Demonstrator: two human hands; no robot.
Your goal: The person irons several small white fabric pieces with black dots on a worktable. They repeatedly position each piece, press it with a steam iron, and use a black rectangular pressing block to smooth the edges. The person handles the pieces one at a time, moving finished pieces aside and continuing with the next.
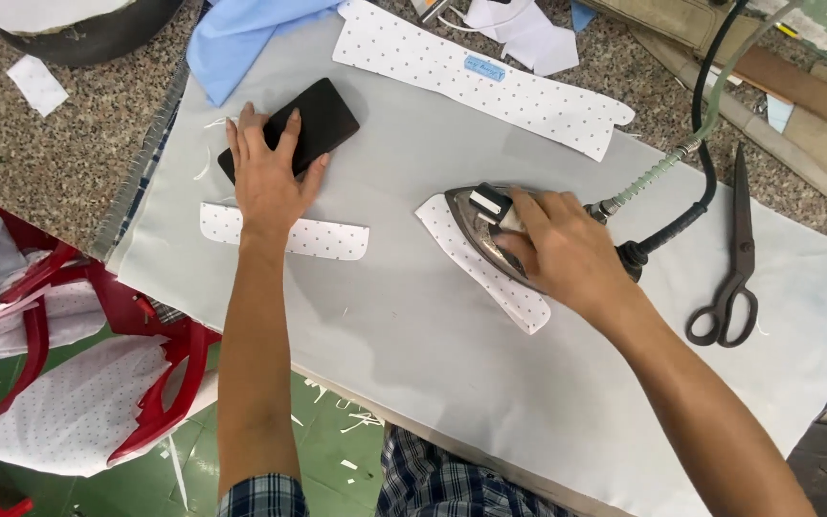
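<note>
I'm pressing: right hand (pixel 567 251) grips the iron (pixel 479 228) on a strip (pixel 485 270); left hand (pixel 265 177) lies flat on a phone (pixel 323 120) near the pad's (pixel 413 345) far edge.

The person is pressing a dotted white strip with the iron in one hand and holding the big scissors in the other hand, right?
Not quite. The right hand does grip the iron on a dotted white strip, but the left hand rests on a black phone, not the scissors. In the head view, the scissors lie untouched on the grey cloth, off to the right.
</note>
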